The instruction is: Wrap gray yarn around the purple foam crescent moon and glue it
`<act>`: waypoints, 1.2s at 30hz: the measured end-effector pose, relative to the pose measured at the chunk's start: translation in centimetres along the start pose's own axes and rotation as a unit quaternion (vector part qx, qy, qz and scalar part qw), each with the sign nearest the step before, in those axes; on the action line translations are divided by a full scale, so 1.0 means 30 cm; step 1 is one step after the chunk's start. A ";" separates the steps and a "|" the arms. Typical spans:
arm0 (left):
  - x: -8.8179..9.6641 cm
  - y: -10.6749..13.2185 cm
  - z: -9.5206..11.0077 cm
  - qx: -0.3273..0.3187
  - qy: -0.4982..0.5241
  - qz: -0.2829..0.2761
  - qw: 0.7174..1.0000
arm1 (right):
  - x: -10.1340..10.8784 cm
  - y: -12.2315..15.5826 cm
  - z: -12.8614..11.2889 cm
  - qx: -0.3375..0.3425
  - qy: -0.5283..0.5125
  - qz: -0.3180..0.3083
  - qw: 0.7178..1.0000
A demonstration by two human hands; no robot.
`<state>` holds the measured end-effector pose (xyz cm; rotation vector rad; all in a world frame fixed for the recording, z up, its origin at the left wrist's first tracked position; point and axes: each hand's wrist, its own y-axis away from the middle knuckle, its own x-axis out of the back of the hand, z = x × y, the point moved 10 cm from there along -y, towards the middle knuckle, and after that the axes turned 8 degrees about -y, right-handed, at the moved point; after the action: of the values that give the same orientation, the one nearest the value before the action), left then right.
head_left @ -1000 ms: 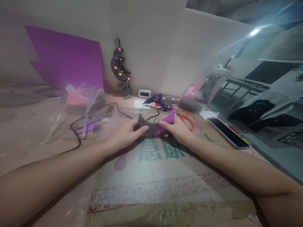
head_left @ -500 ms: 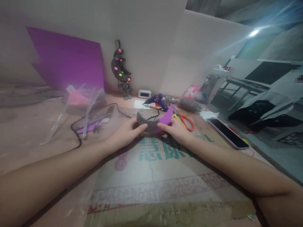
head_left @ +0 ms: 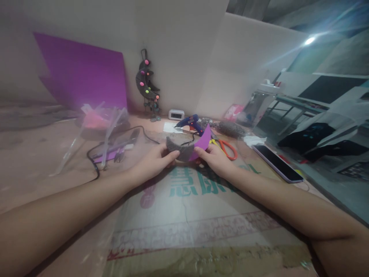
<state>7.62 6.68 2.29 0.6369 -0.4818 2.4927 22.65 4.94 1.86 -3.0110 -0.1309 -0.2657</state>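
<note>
Both my hands hold a crescent-shaped piece (head_left: 187, 148) above a flattened cardboard sheet (head_left: 190, 215). Its left part is wrapped in grey yarn and its right tip is bare purple. My left hand (head_left: 154, 161) pinches the grey end with thumb on top. At the purple end, my right hand (head_left: 215, 158) grips with closed fingers. A blue glue gun (head_left: 188, 122) lies just behind the piece, and orange-handled scissors (head_left: 227, 148) lie to the right of my right hand.
A purple sheet (head_left: 83, 79) leans on the wall at the back left. A finished dark moon ornament with coloured dots (head_left: 146, 84) stands by the wall, next to a small white clock (head_left: 176, 114). A phone (head_left: 276, 162) lies at right; a black cable (head_left: 95, 161) and plastic bags lie at left.
The crescent piece has been tilted and lifted slightly, its purple tip now pointing more upward. Both hands stay on it in nearly the same place.
</note>
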 end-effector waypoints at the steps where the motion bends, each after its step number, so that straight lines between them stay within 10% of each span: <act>1: -0.002 -0.001 -0.004 0.002 0.010 -0.001 1.000 | 0.001 0.000 0.000 0.001 -0.011 0.002 1.000; 14: 0.086 -0.015 -0.078 0.057 0.068 0.111 0.990 | 0.015 -0.033 -0.004 0.042 -0.106 0.010 0.993; 36: 0.065 -0.018 -0.077 0.052 0.058 0.086 0.993 | 0.042 -0.037 -0.005 0.084 0.034 0.040 0.995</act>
<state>5.66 8.92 1.53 0.5055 -0.3809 2.7150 23.74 6.12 2.36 -2.8292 -0.0248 -0.3322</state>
